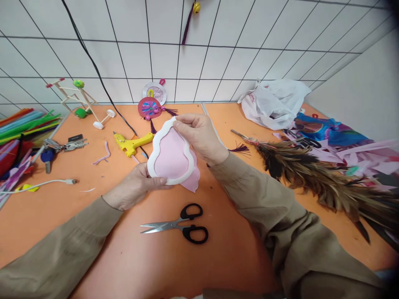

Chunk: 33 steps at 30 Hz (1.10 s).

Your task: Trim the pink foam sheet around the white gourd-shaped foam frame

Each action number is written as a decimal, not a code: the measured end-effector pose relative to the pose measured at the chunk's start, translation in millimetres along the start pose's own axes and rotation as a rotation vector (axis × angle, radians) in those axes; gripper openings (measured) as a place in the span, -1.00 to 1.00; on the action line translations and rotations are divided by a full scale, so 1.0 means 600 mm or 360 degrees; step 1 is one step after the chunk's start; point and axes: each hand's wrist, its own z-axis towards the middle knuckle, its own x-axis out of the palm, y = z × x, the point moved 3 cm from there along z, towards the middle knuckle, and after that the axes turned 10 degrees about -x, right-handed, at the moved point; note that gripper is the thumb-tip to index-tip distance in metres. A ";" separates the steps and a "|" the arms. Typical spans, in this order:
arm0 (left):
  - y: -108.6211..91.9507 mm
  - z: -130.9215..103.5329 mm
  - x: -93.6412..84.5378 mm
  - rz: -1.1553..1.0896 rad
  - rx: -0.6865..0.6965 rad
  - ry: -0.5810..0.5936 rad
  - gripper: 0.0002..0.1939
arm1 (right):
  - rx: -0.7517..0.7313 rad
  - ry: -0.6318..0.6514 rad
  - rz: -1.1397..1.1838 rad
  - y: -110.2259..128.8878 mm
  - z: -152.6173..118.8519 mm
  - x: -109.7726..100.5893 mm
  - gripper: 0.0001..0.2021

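A white wavy-edged frame [151,163] backed with pink fabric [173,154] is held up over the orange table. My left hand [140,186] pinches its lower left edge, thumb on the front. At the top, my right hand [201,137] grips the frame between thumb and fingers. Some pink fabric sticks out past the frame at the lower right. Black-handled scissors [177,224] lie on the table below, blades pointing left and slightly apart. Behind my left hand lies a yellow glue gun [132,144].
Round tasselled ornaments [150,107] lie by the tiled wall. At left are a stick model [81,99], keys [48,155], a white cable [46,182] and coloured strips [26,124]. A plastic bag [274,101], feathers [311,182] and fabric scraps [370,154] occupy the right.
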 end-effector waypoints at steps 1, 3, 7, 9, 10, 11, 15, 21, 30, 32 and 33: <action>0.001 0.000 -0.001 -0.0014 -0.0020 -0.0012 -0.65 | 0.0002 -0.0021 0.0024 0.002 -0.001 0.000 -0.79; 0.001 0.000 -0.002 -0.0052 -0.0065 -0.0069 -0.70 | 0.0008 -0.0063 0.0079 0.007 -0.003 0.000 -0.81; -0.002 -0.003 -0.002 -0.0133 -0.0122 -0.0150 -0.71 | 0.0020 -0.0019 0.0058 0.017 -0.008 0.004 -0.85; -0.003 -0.006 0.000 -0.0155 -0.0135 -0.0164 -0.70 | 0.0016 0.0011 0.0050 0.016 -0.006 0.005 -0.84; -0.003 -0.007 0.000 -0.0166 -0.0138 -0.0175 -0.70 | 0.0020 0.0032 0.0038 0.014 -0.004 0.005 -0.82; -0.003 -0.009 0.001 -0.0179 -0.0139 -0.0189 -0.70 | 0.0027 0.0057 0.0016 0.012 -0.002 0.003 -0.80; -0.003 -0.020 0.002 -0.0255 -0.0130 -0.0293 -0.74 | -0.0051 0.0031 -0.0161 0.011 -0.007 -0.013 -0.72; 0.012 -0.046 -0.003 -0.0352 -0.0044 -0.0480 -0.73 | -0.0551 0.0519 -0.0928 0.064 -0.140 -0.015 -0.90; 0.045 -0.059 0.014 -0.0351 -0.0025 -0.0386 -0.73 | -0.0482 0.1750 -0.1770 0.062 -0.281 0.032 -0.73; 0.046 -0.059 0.016 -0.0347 0.0003 -0.0362 -0.72 | -0.0474 0.1765 -0.1815 0.057 -0.279 0.032 -0.74; 0.046 -0.058 0.016 -0.0344 0.0022 -0.0361 -0.71 | -0.0457 0.1773 -0.1822 0.056 -0.277 0.031 -0.77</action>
